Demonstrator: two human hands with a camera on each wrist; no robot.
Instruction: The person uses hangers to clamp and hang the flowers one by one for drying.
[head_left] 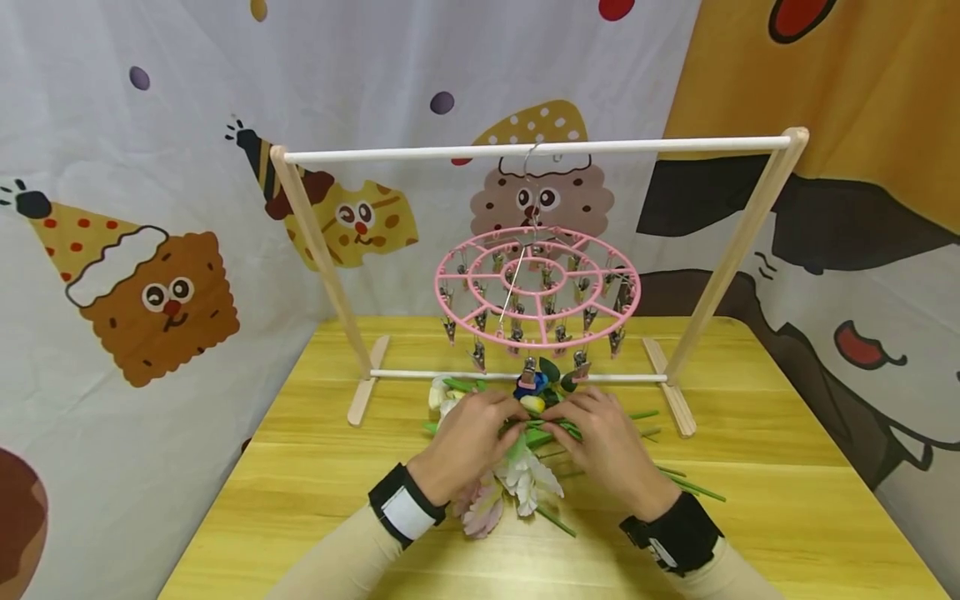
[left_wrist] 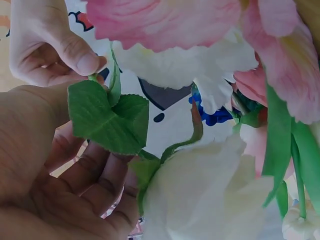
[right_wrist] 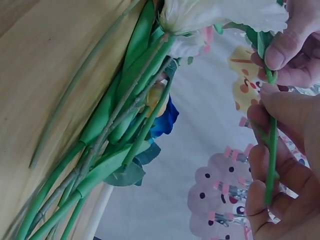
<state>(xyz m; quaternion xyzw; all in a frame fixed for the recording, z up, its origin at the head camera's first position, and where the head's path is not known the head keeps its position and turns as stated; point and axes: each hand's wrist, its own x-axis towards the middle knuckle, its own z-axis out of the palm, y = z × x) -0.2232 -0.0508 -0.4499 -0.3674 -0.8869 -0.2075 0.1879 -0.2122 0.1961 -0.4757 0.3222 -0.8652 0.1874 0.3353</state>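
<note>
My left hand (head_left: 476, 433) and right hand (head_left: 603, 437) meet over a pile of artificial flowers, below the hanging rack. Both pinch one green flower stem (right_wrist: 271, 150), the left thumb and fingers higher up, the right just below them. The stem runs down across the right fingers. A broad green leaf (left_wrist: 107, 117) sticks out beside the left hand, and a white bloom (left_wrist: 200, 195) is close to its fingertips; its link to the held stem is hidden. Around the hands lie a white lily-like flower (head_left: 527, 482), a pink one (head_left: 480, 507) and a blue flower (head_left: 530, 384).
A pink round clip hanger (head_left: 537, 343) with many metal clips hangs from the white bar (head_left: 420, 153) of a wooden-sided stand (head_left: 729, 258), just beyond my hands. Loose green stems (head_left: 693, 486) spread right on the wooden table (head_left: 300, 508). A cartoon-print curtain (head_left: 360, 75) is behind.
</note>
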